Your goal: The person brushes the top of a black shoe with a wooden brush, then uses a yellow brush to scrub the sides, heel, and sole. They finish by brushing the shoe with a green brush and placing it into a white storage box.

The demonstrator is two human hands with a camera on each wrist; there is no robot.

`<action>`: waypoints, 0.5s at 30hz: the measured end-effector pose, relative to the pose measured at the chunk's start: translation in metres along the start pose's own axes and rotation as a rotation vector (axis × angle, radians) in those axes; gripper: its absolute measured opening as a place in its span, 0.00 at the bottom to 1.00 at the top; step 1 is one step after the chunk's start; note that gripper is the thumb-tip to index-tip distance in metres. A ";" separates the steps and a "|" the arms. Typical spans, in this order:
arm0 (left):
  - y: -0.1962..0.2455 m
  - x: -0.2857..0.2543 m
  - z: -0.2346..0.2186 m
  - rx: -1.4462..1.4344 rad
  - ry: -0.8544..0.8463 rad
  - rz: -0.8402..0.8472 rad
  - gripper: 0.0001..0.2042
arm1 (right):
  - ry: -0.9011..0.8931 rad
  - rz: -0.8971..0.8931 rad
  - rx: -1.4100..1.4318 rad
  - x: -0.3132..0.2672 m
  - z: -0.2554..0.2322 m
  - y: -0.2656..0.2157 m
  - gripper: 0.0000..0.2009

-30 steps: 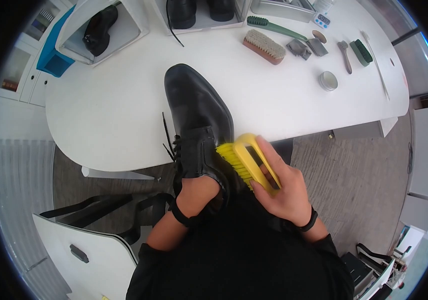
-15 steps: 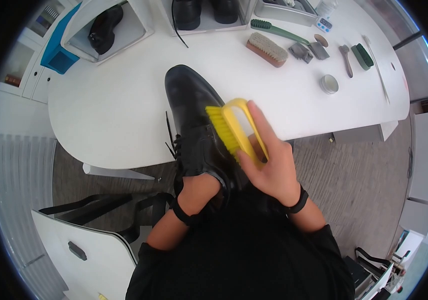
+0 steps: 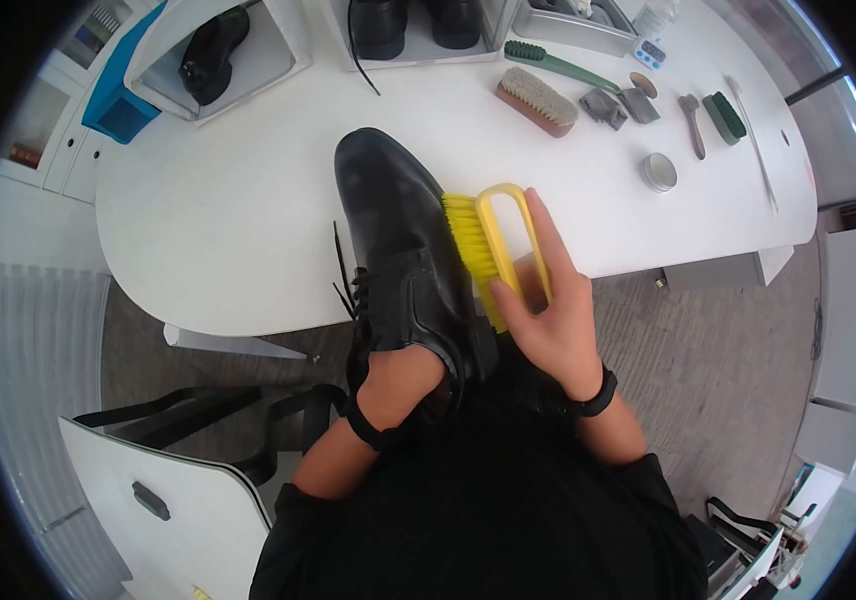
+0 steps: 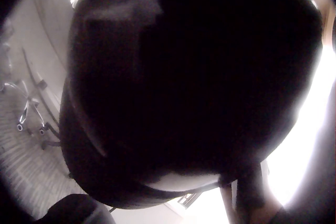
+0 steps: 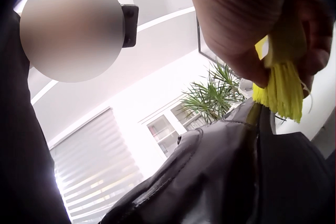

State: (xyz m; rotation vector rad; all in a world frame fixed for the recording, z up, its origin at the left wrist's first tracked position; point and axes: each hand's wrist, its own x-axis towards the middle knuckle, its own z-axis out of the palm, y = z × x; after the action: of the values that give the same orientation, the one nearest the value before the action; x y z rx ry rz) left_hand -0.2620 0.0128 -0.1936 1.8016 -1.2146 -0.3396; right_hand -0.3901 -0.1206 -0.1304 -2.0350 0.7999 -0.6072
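A black leather lace-up shoe (image 3: 388,210) points away from me, its toe over the table (image 3: 218,230). My left hand (image 3: 403,378) is pushed into the shoe's opening up to near the wrist, so the fingers are hidden. In the left wrist view the dark shoe (image 4: 194,77) fills most of the picture. My right hand (image 3: 558,320) grips a yellow scrub brush (image 3: 510,232) by its loop handle, thumb on the near side. Its yellow bristles (image 3: 468,235) lie along the right side of the shoe. The right wrist view shows the bristles (image 5: 281,92) close over the shoe's edge.
Across the table lie a wooden horsehair brush (image 3: 536,102), a long green brush (image 3: 560,64), a round tin (image 3: 659,172), a small brush (image 3: 692,127) and a green brush (image 3: 724,117). Boxes with black shoes (image 3: 215,55) stand at the back. A chair (image 3: 173,490) is at lower left.
My right hand moved the brush forward and left over the shoe's upper, then slightly back right to its side. The left hand and shoe stayed nearly still.
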 end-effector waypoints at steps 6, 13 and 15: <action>0.000 0.000 0.000 -0.004 0.003 -0.034 0.21 | -0.017 0.042 0.028 -0.014 -0.004 -0.003 0.45; 0.005 0.002 -0.001 0.013 0.031 -0.040 0.19 | -0.092 0.100 0.060 -0.037 -0.011 -0.005 0.44; 0.001 0.000 0.000 0.041 0.016 -0.016 0.20 | -0.106 0.096 0.064 -0.045 -0.013 -0.002 0.44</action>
State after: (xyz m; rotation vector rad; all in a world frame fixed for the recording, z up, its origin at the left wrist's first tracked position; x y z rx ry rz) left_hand -0.2630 0.0121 -0.1927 1.8470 -1.2042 -0.3108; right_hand -0.4286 -0.0939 -0.1273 -1.9413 0.8006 -0.4613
